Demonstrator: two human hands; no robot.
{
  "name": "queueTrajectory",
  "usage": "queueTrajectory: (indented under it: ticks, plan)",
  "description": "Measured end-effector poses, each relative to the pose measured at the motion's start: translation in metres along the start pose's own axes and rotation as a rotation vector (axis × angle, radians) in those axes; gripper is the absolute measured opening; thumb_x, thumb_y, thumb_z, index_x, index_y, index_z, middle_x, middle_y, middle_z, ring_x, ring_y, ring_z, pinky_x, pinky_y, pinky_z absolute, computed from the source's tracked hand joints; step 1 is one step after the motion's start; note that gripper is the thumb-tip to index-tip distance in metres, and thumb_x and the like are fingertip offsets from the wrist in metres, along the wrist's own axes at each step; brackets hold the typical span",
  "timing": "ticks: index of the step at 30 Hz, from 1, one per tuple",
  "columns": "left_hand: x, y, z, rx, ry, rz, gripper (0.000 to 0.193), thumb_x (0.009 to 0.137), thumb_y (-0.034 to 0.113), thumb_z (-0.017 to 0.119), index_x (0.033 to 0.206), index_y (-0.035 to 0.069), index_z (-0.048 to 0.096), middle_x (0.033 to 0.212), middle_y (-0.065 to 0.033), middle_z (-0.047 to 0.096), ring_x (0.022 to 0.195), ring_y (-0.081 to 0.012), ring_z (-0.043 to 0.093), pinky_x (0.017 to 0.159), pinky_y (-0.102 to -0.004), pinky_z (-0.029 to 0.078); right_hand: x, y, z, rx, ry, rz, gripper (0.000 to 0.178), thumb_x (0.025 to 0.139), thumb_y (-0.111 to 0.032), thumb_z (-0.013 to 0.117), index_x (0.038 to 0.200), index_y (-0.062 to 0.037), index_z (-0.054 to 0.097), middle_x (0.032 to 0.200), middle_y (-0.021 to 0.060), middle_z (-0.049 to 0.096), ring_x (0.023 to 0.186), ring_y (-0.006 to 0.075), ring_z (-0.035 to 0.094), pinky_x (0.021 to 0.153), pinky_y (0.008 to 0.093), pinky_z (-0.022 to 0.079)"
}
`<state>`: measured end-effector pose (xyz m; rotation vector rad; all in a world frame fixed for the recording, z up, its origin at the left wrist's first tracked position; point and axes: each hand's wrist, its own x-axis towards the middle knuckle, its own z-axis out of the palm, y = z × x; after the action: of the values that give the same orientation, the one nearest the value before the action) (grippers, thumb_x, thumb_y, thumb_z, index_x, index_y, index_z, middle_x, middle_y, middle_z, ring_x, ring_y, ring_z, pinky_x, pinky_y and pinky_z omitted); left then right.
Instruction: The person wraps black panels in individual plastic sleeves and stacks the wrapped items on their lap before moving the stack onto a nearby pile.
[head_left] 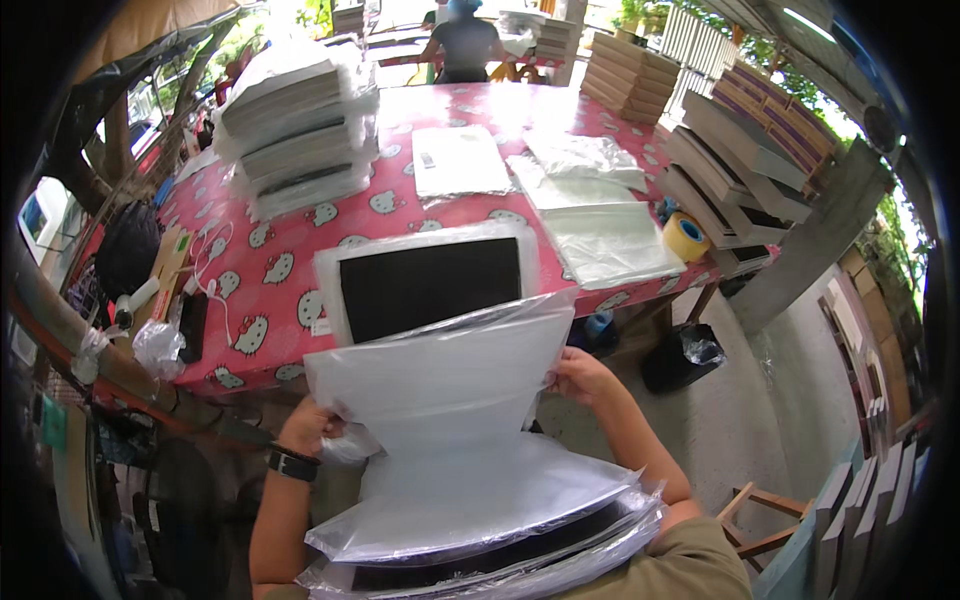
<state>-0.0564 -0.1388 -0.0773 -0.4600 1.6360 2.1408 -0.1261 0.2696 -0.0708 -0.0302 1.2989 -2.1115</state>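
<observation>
Between my hands stands a flat white panel in a clear plastic bag (pixel 445 365), tilted up at the near edge of the table. My left hand (pixel 312 425) is closed on its left side, with crumpled clear plastic beside the fingers. My right hand (pixel 583 378) pinches its right edge. Behind it, a panel with a black face and pale border (pixel 430 285), also in plastic, lies on the table. Close to my body is a stack of plastic-wrapped panels (pixel 490 495), some with black faces showing. What supports this stack is hidden.
A pink table cloth with white cat faces (pixel 275 268) covers the table. Tall stacks of wrapped panels (pixel 295 140) stand left, clear plastic bags (pixel 610 240) and a yellow tape roll (pixel 686 238) right. A black bin (pixel 685 358) is below; a person (pixel 465 45) is far back.
</observation>
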Motion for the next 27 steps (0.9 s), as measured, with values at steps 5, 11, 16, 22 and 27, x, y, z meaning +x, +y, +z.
queueTrajectory:
  ticks: [5,11,16,22,27]
  plan:
    - [-0.017,-0.050,0.006,-0.188,0.067,0.074,0.012,0.078,0.015,0.054,0.088,0.008,0.054,0.061,0.0017,0.048,0.042,-0.0044,0.036,0.037,-0.0188,0.028,-0.028,0.058,-0.009,0.144,0.113,0.048,0.023,0.079,-0.015,0.058,0.100,-0.0071,0.054,0.087,0.0011,0.057,0.069,0.0105,0.052,0.063,0.0244,0.042]
    - [-0.007,-0.023,0.011,0.698,0.348,0.614,0.032,0.082,0.025,0.055,0.106,0.006,0.048,0.092,-0.0028,0.051,0.076,-0.0111,0.050,0.067,-0.0264,0.043,-0.047,0.038,0.031,-0.040,0.240,-0.215,0.011,0.078,-0.006,0.055,0.088,-0.0020,0.056,0.071,0.0025,0.057,0.054,0.0082,0.050,0.049,0.0186,0.041]
    - [0.018,-0.026,-0.016,0.270,0.116,0.124,0.031,0.080,0.018,0.046,0.108,0.007,0.049,0.091,-0.0022,0.055,0.075,-0.0127,0.050,0.062,-0.0280,0.042,-0.041,0.047,0.028,0.041,0.316,-0.228,0.010,0.077,-0.001,0.054,0.087,-0.0024,0.054,0.070,0.0024,0.056,0.054,0.0092,0.051,0.049,0.0209,0.044]
    - [0.015,-0.063,0.002,0.359,-0.100,0.072,0.035,0.078,0.026,0.054,0.105,0.004,0.050,0.082,-0.0036,0.058,0.072,-0.0140,0.053,0.067,-0.0269,0.043,-0.050,0.085,0.008,0.216,0.260,0.000,0.009,0.081,-0.006,0.051,0.090,-0.0046,0.052,0.072,0.0019,0.055,0.056,0.0092,0.051,0.052,0.0209,0.044]
    - [0.026,-0.101,-0.016,0.726,-0.071,0.053,0.040,0.072,0.023,0.059,0.101,-0.002,0.047,0.079,-0.0120,0.057,0.072,-0.0187,0.055,0.065,-0.0307,0.044,-0.044,0.085,-0.005,-0.223,0.176,0.059,0.023,0.084,-0.020,0.049,0.095,-0.0004,0.050,0.076,0.0047,0.056,0.067,0.0084,0.052,0.060,0.0202,0.041]
